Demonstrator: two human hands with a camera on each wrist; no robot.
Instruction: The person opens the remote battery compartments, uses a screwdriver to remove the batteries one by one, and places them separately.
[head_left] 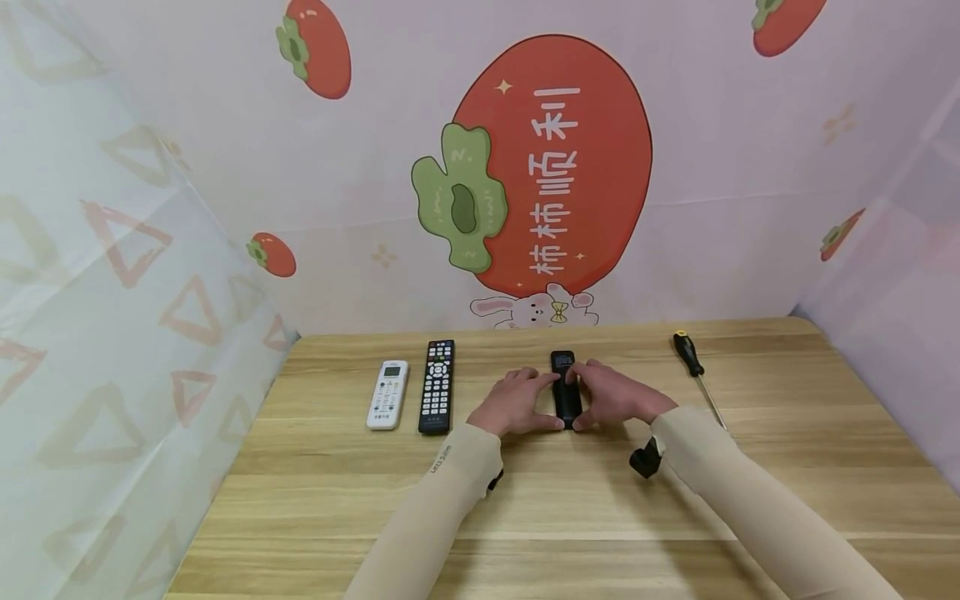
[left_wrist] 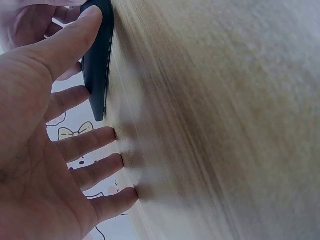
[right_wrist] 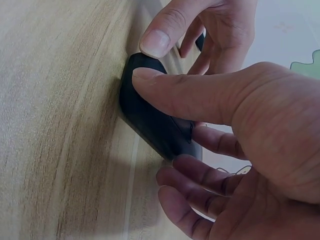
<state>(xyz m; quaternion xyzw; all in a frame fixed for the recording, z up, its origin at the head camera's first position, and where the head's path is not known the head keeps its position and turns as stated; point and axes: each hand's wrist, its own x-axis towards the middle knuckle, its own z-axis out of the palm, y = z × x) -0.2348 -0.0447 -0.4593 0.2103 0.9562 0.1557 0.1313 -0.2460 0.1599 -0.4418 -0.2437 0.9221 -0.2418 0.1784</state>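
Printed fabric [head_left: 697,133] with red fruit motifs is hung behind a wood-grain table [head_left: 300,508]. On the table, a black remote [head_left: 567,406] is laid flat between the two hands, its long axis running away from the person, and its upper face appears to be the back, since few markings can be seen on it.

The main risk, it is judged, is slipping: if the remote were pressed harder from one side, it could be swivelled or slid across the bare wood. If weight were put on one end only, the other might be tipped up. A seam [right_wrist: 178,125] is seen on the dark shell — should it be the edge of a cover, a part could be strained or sprung loose by force applied at an angle. With both thumbs crowded at the near end, each hand could also be blocked by the other.

The left hand [head_left: 517,402] is spread, its fingers nearly straight; the near end is touched by the left thumb [left_wrist: 82,34], the left side by the index fingertip. By the right hand [head_left: 611,393] the near end is covered with the right thumb [right_wrist: 175,92], while its bent fingers are set along the opposite side, toward the far end — whether the remote is pinched there or only touched cannot be told.
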